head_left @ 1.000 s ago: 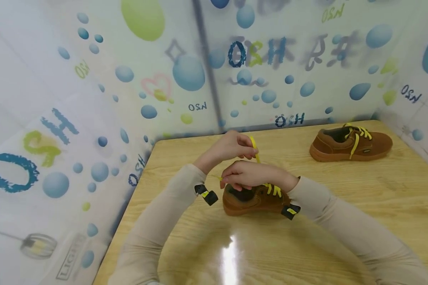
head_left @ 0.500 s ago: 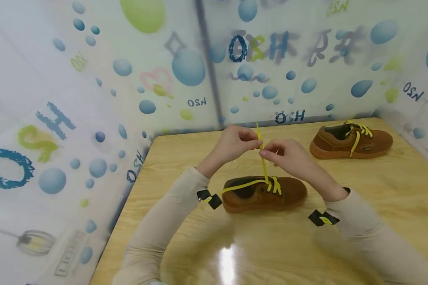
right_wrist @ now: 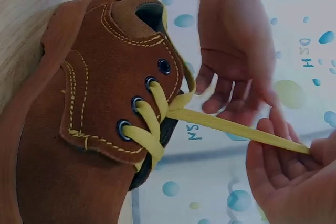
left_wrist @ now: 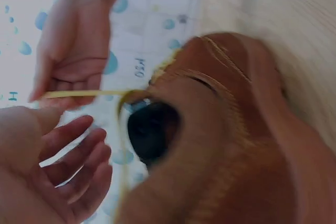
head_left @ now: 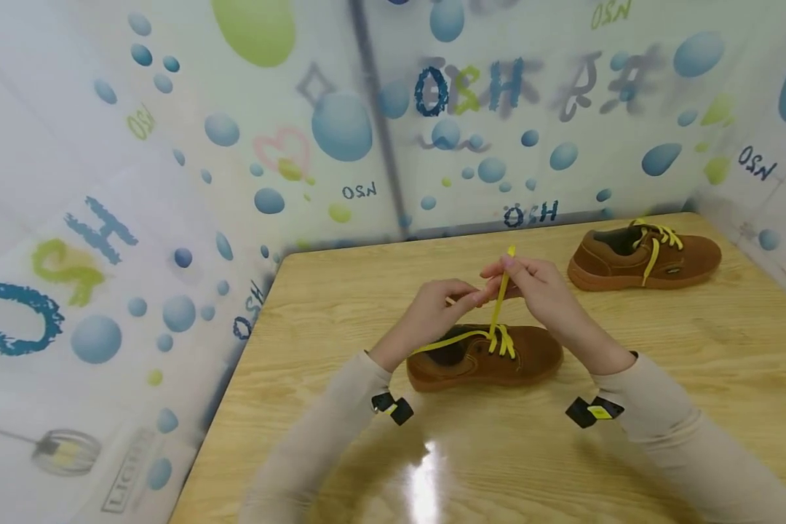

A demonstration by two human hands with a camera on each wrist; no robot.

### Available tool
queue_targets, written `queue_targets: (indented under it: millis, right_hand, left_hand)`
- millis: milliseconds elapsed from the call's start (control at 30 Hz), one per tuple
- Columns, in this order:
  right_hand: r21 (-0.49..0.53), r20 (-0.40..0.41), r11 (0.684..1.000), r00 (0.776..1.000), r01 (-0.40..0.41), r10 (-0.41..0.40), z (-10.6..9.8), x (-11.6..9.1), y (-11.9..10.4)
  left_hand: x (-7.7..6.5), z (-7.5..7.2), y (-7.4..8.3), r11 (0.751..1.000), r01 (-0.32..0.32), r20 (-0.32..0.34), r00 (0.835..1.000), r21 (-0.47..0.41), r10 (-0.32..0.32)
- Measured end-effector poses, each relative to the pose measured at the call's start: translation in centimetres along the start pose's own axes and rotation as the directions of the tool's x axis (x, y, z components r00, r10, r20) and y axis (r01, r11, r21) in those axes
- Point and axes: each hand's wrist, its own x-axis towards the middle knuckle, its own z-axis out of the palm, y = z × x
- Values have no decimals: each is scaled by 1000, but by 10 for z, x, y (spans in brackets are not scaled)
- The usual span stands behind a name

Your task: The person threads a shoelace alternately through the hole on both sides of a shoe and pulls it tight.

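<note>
A brown shoe point(head_left: 527, 356) with yellow laces lies on the table, toe to the right. Above it my right hand point(head_left: 542, 287) pinches one yellow shoelace point(right_wrist: 236, 128) between thumb and finger, drawing it taut up from the eyelets. My left hand point(head_left: 440, 311) is close by, its fingertips beside the right hand's fingers. Its fingers are loosely bent and apart in the left wrist view, with no lace visible between them. The other lace end point(head_left: 448, 340) trails back over the shoe's opening. In the right wrist view, the top eyelet point(right_wrist: 164, 66) has no lace through it.
A matching brown shoe point(head_left: 648, 262) with yellow laces stands at the table's back right. The wooden table point(head_left: 340, 291) meets patterned walls point(head_left: 282, 167) at the back and left. Black wrist cameras point(head_left: 592, 412) sit on both cuffs.
The right hand came off the shoe's opening to the upright lace, then shifted up along it. The left hand, which pinched the lace, has let go and lowered.
</note>
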Motion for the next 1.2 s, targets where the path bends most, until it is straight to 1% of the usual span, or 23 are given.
queue_targets:
  millis: [100, 167, 233, 300, 367, 400, 433, 467, 500, 533, 600, 633, 700, 767, 867, 933, 1000, 1100, 1167, 1200]
  right_hand:
    - [18, -23, 1000, 999, 23, -23, -2, 2, -3]
    - [20, -44, 999, 998, 43, -42, -3, 3, -6]
    - [0, -50, 998, 997, 61, -61, -5, 6, -8]
    - [-55, -46, 995, 996, 79, -82, -7, 9, -10]
    - [-120, -5, 988, 995, 93, -95, -9, 13, -10]
    - [-181, 27, 978, 994, 104, -101, -11, 15, -9]
    - [-255, 68, 960, 992, 117, -103, -13, 17, -8]
    - [-330, 119, 935, 988, 130, -95, -14, 18, -6]
    - [-403, 176, 903, 981, 147, -81, -15, 19, -3]
    - [-475, 234, 863, 970, 171, -63, -16, 20, 0]
    - [-610, 336, 748, 940, 261, -54, -16, 22, 7]
    - [-649, 378, 698, 924, 303, -50, -15, 22, 11]
    - [-690, 437, 615, 897, 382, -67, -13, 22, 19]
    - [-701, 472, 556, 875, 446, -107, -11, 22, 24]
    - [-699, 503, 507, 850, 505, -152, -7, 21, 27]
    - [-698, 522, 470, 833, 540, -181, -5, 21, 28]
    - [-707, 537, 418, 818, 571, -208, -4, 21, 27]
    - [-722, 561, 337, 796, 605, -227, -2, 21, 25]
    - [-735, 577, 277, 786, 619, -223, 0, 22, 24]
    - [-739, 586, 256, 782, 623, -213, 1, 23, 24]
  left_hand:
    - [-7, 10, -11, 992, -45, 57, 998, 120, 38]
    - [-11, 15, -17, 977, -82, 87, 994, 196, 66]
    - [-15, 19, -20, 964, -110, 105, 991, 243, 86]
    - [-19, 22, -22, 954, -124, 90, 991, 272, 103]
    - [-21, 24, -22, 945, -129, 51, 992, 301, 119]
    - [-22, 25, -22, 940, -132, 32, 991, 315, 128]
    - [-22, 27, -22, 935, -133, 14, 991, 328, 136]
    - [-22, 28, -22, 932, -131, -4, 990, 338, 140]
    - [-22, 29, -22, 932, -123, -18, 990, 342, 138]
    - [-22, 30, -22, 931, -117, -29, 990, 346, 135]
    - [-22, 31, -23, 930, -98, -43, 992, 354, 122]
    - [-22, 31, -24, 931, -89, -50, 992, 355, 114]
    - [-22, 32, -24, 934, -78, -58, 993, 350, 104]
    - [-23, 32, -23, 932, -83, -64, 992, 354, 112]
    - [-24, 32, -21, 918, -119, -68, 985, 379, 156]
    - [-26, 32, -21, 904, -147, -72, 979, 401, 191]
    - [-28, 32, -21, 894, -170, -75, 973, 414, 220]
    - [-30, 31, -22, 889, -185, -95, 965, 418, 246]
    - [-31, 31, -24, 887, -189, -107, 961, 421, 256]
    - [-32, 31, -25, 885, -190, -112, 959, 425, 260]
